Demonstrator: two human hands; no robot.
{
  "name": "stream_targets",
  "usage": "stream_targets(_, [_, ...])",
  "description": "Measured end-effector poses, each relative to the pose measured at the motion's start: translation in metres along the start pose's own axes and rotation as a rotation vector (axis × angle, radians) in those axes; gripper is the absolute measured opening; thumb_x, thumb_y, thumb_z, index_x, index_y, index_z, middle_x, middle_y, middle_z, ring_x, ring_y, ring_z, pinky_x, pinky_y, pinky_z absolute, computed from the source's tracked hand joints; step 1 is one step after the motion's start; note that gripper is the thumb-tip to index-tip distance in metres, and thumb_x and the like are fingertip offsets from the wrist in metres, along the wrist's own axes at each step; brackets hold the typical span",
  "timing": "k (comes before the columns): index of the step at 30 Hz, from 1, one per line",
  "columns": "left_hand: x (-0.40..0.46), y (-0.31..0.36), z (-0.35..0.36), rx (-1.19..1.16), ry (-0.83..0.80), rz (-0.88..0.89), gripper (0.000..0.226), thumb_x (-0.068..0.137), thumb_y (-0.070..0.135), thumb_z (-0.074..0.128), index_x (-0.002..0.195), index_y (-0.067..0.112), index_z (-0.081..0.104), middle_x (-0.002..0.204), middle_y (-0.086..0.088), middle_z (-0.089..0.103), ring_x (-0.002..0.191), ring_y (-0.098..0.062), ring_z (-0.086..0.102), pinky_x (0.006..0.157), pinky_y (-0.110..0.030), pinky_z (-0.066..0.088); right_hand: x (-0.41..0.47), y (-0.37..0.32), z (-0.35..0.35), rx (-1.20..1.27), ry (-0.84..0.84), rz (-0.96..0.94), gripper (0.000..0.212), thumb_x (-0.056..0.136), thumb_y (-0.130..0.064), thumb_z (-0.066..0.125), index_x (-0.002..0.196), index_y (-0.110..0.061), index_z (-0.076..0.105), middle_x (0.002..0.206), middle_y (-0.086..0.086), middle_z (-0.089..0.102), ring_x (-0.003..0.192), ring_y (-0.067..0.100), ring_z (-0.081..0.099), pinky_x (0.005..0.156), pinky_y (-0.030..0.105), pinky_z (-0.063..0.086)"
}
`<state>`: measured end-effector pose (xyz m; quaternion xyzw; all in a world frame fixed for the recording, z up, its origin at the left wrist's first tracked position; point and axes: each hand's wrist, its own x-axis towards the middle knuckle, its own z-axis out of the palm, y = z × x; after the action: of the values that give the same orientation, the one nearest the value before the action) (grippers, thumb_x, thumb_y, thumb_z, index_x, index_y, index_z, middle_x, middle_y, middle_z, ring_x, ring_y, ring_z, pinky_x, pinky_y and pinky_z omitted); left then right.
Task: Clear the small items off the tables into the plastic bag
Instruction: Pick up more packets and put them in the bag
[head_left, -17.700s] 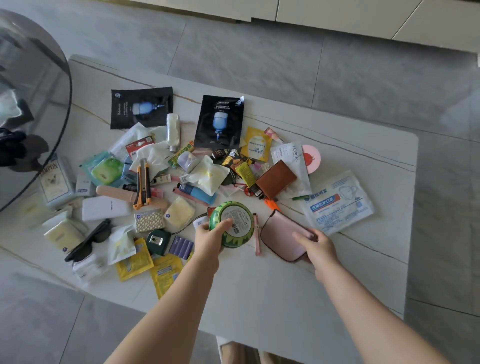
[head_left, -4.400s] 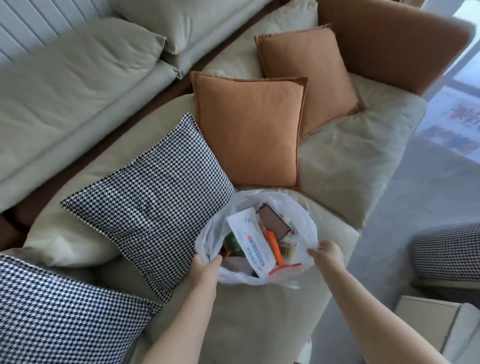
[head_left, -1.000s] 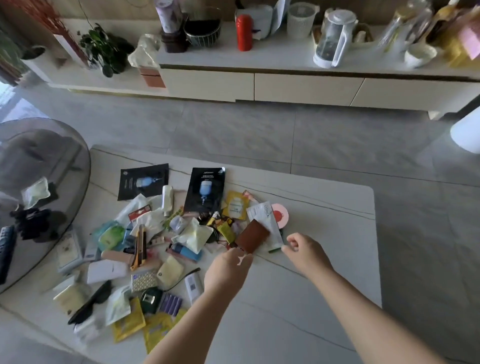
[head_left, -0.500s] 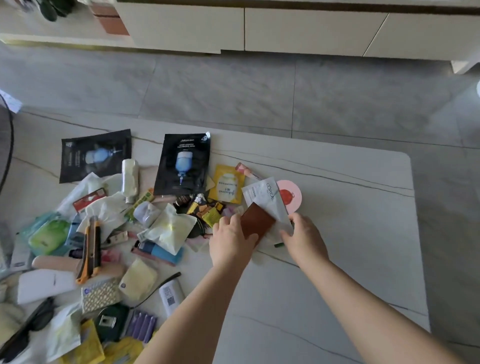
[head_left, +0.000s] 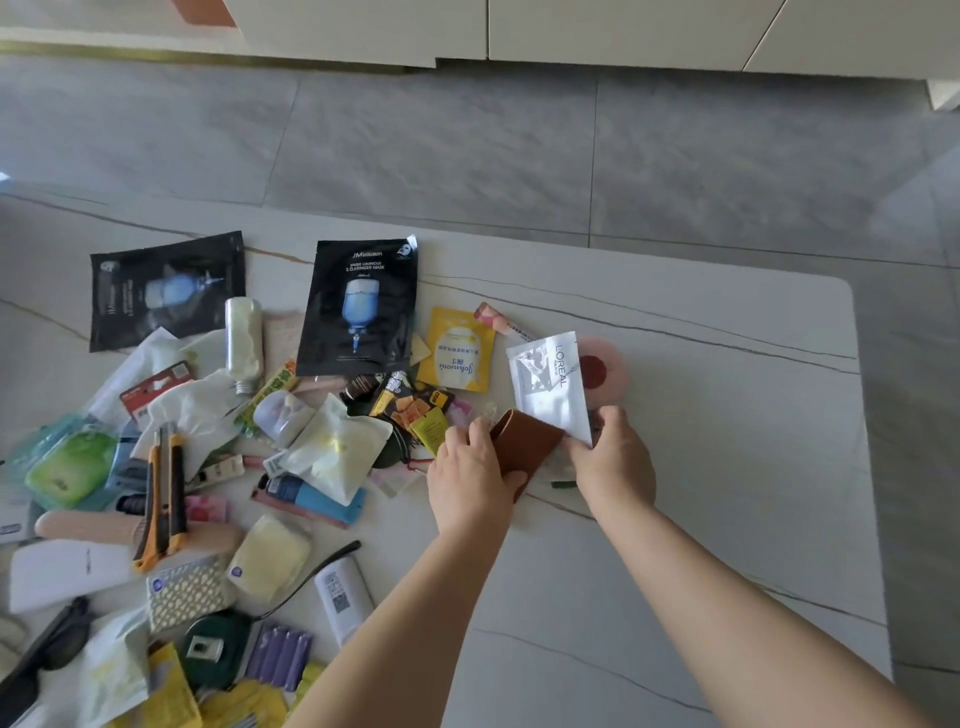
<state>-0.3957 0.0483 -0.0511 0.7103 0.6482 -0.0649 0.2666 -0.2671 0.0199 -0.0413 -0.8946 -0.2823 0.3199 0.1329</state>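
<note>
Small items still crowd the white table (head_left: 701, 467); at the pile's right edge the left hand (head_left: 470, 480) curls round a brown wallet (head_left: 524, 447) while the right hand (head_left: 613, 462) pinches a white sachet (head_left: 550, 389) by its lower corner, likely gathering both for one trip. A pink disc (head_left: 605, 371) lies partly under the sachet, snack packets (head_left: 410, 408) sit just beside the wallet, and the plastic bag is out of view.

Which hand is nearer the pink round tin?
Right. The right hand pinches the white sachet just below the pink round tin; the left hand is farther left, on the brown wallet.
</note>
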Motion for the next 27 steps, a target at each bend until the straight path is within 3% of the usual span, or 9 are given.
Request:
stream_targets(5, [-0.016, -0.008, -0.006, -0.232, -0.047, -0.134, 0.027, 0.085, 0.033, 0.062, 0.104, 0.016, 0.054, 0.103, -0.002, 0.062, 0.096, -0.023, 0.058, 0.083, -0.036, 0.048, -0.009, -0.005, -0.004, 0.012, -0.079, -0.087, 0.023, 0.091, -0.017, 0.051, 0.113, -0.019, 0.058, 0.102, 0.007, 0.065, 0.094, 0.031, 0.058, 0.068, 0.029, 0.039])
stream_targets(7, [-0.023, -0.015, -0.011, -0.345, -0.051, -0.222, 0.025, 0.085, 0.032, 0.062, 0.102, 0.015, 0.056, 0.101, -0.003, 0.063, 0.095, -0.024, 0.058, 0.083, -0.039, 0.05, -0.012, -0.005, -0.008, 0.057, -0.089, -0.043, 0.011, 0.09, -0.015, 0.048, 0.095, -0.014, 0.058, 0.09, 0.008, 0.062, 0.085, 0.032, 0.054, 0.066, 0.029, 0.036])
stream_targets(9, [-0.028, -0.024, -0.017, -0.422, -0.041, -0.277, 0.024, 0.086, 0.03, 0.062, 0.103, 0.014, 0.057, 0.1, -0.004, 0.063, 0.094, -0.024, 0.059, 0.083, -0.041, 0.051, -0.015, -0.004, -0.014, 0.112, -0.079, -0.004, 0.022, 0.09, -0.014, 0.047, 0.069, -0.012, 0.041, 0.068, 0.006, 0.046, 0.071, 0.027, 0.041, 0.058, 0.032, 0.027])
stream_targets(11, [-0.033, -0.032, -0.025, -0.477, -0.025, -0.31, 0.024, 0.086, 0.027, 0.063, 0.106, 0.013, 0.057, 0.1, -0.005, 0.063, 0.093, -0.024, 0.059, 0.083, -0.04, 0.052, -0.019, -0.001, -0.021, 0.179, -0.061, 0.012, 0.035, 0.089, -0.015, 0.048, 0.062, -0.014, 0.026, 0.059, 0.002, 0.031, 0.062, 0.023, 0.029, 0.052, 0.033, 0.018])
stream_targets(15, [-0.049, -0.043, -0.046, -0.521, -0.003, -0.361, 0.021, 0.087, 0.025, 0.062, 0.104, 0.013, 0.056, 0.094, -0.002, 0.06, 0.084, -0.018, 0.057, 0.068, -0.029, 0.046, -0.036, -0.002, -0.04, 0.301, -0.063, 0.014, 0.044, 0.09, -0.026, 0.055, 0.059, -0.016, 0.026, 0.056, -0.002, 0.028, 0.052, 0.016, 0.024, 0.049, 0.031, 0.02])
stream_targets(18, [-0.065, -0.044, -0.066, -0.61, 0.015, -0.425, 0.016, 0.087, 0.025, 0.063, 0.097, 0.016, 0.053, 0.079, 0.006, 0.055, 0.067, -0.007, 0.051, 0.051, -0.021, 0.036, -0.053, -0.013, -0.058, 0.359, -0.109, -0.01, 0.035, 0.091, -0.037, 0.055, 0.067, -0.013, 0.048, 0.06, -0.001, 0.046, 0.055, 0.017, 0.041, 0.051, 0.028, 0.032])
stream_targets(22, [-0.097, -0.042, -0.102, -0.828, 0.021, -0.495, 0.019, 0.087, 0.018, 0.064, 0.101, 0.011, 0.054, 0.086, -0.001, 0.06, 0.075, -0.015, 0.059, 0.059, -0.028, 0.049, -0.085, -0.037, -0.084, 0.41, -0.204, -0.094, 0.026, 0.09, -0.042, 0.056, 0.084, -0.017, 0.06, 0.081, -0.006, 0.062, 0.074, 0.009, 0.057, 0.06, 0.021, 0.043])
stream_targets(25, [-0.133, -0.046, -0.135, -1.144, 0.052, -0.561, 0.021, 0.087, 0.007, 0.064, 0.105, 0.006, 0.054, 0.091, -0.009, 0.063, 0.075, -0.02, 0.065, 0.058, -0.03, 0.058, -0.119, -0.056, -0.103, 0.392, -0.278, -0.171, 0.042, 0.089, -0.04, 0.059, 0.089, 0.002, 0.06, 0.087, 0.018, 0.063, 0.077, 0.025, 0.056, 0.064, 0.026, 0.039])
stream_targets(27, [-0.164, -0.052, -0.158, -1.264, 0.098, -0.591, 0.02, 0.087, 0.007, 0.064, 0.105, 0.007, 0.055, 0.089, -0.009, 0.064, 0.073, -0.019, 0.065, 0.053, -0.026, 0.056, -0.146, -0.068, -0.115, 0.4, -0.328, -0.219, 0.046, 0.09, -0.038, 0.059, 0.086, 0.008, 0.055, 0.081, 0.025, 0.058, 0.073, 0.022, 0.049, 0.063, 0.028, 0.037])
